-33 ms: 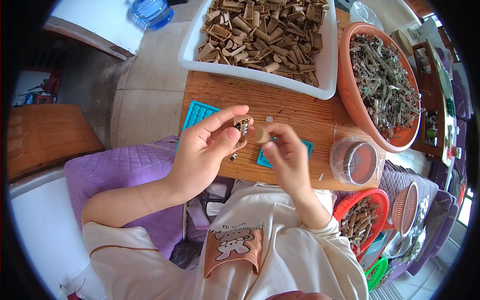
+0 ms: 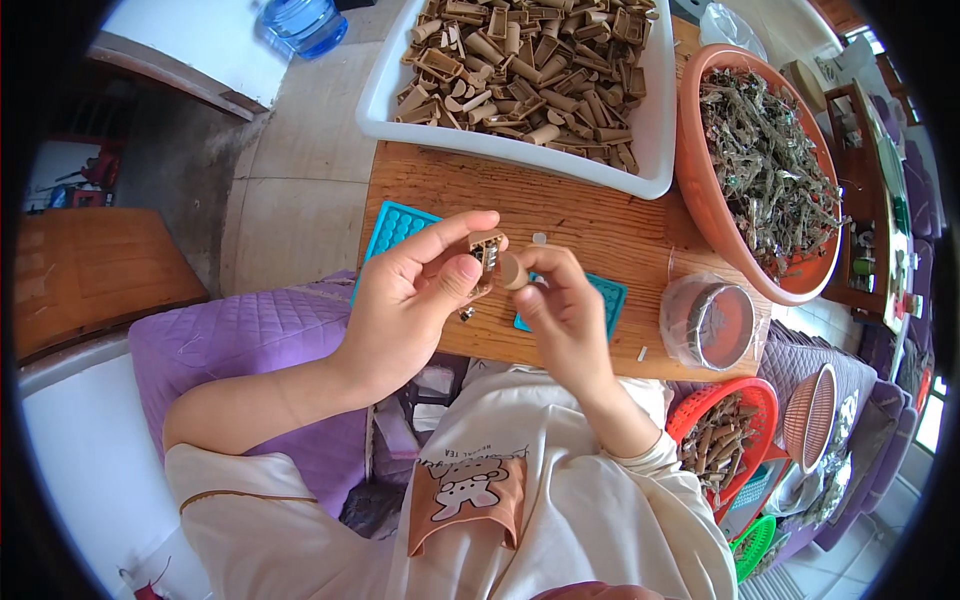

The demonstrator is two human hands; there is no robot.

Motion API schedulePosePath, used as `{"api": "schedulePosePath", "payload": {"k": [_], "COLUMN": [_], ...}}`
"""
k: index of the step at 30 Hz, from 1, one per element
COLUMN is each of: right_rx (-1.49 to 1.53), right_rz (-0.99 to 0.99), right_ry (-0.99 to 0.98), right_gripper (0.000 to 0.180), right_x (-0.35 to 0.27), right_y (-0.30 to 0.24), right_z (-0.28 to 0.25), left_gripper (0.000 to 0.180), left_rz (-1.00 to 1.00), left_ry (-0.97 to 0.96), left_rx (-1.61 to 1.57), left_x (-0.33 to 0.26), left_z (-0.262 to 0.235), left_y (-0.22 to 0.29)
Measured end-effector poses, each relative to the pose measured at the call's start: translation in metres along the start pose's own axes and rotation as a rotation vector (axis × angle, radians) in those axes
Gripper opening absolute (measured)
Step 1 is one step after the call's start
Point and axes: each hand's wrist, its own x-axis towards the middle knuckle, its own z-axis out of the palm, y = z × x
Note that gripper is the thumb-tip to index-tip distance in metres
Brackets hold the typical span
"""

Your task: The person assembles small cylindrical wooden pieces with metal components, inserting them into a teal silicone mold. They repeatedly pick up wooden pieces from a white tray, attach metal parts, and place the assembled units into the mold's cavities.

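Observation:
My left hand (image 2: 420, 275) grips a small brown plastic housing (image 2: 484, 243) between thumb and fingers; metallic parts show inside its open side. Close to its right, my right hand (image 2: 565, 310) pinches a brown half-round cap (image 2: 513, 271). A narrow gap seems to lie between cap and housing. Small dark metallic bits (image 2: 466, 314) are visible just under the housing. Beneath the hands, on the wooden table (image 2: 440, 180), lie a blue dimpled tray (image 2: 398, 226) at the left and a second blue tray (image 2: 610, 300), partly hidden by my right hand.
A white bin (image 2: 500, 150) full of brown plastic pieces stands at the back. To its right is an orange basin (image 2: 690, 140) of tangled wired parts. A plastic-lined round container (image 2: 708, 320) sits near the table's right edge, with a red basket (image 2: 765, 405) of brown pieces below.
My right hand has shifted slightly left, bringing the cap nearer the housing and turning it a little. The left hand stays where it was.

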Motion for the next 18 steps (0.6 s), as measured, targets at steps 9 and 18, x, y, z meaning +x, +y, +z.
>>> {"api": "schedulePosePath", "payload": {"k": [9,18], "right_rx": [0.289,0.201], "right_rz": [0.006,-0.157], "right_ry": [0.096,0.175], "right_gripper": [0.021,0.021], "right_x": [-0.009,-0.013], "right_y": [-0.007,-0.002], "right_z": [0.023,0.026], "left_gripper": [0.027,0.031], "left_rz": [0.212,0.342], "left_ry": [-0.042,-0.083], "left_rx": [0.125,0.132], "left_x": [-0.003,-0.005], "left_z": [-0.001,0.001], "left_y": [0.0,-0.003]}}
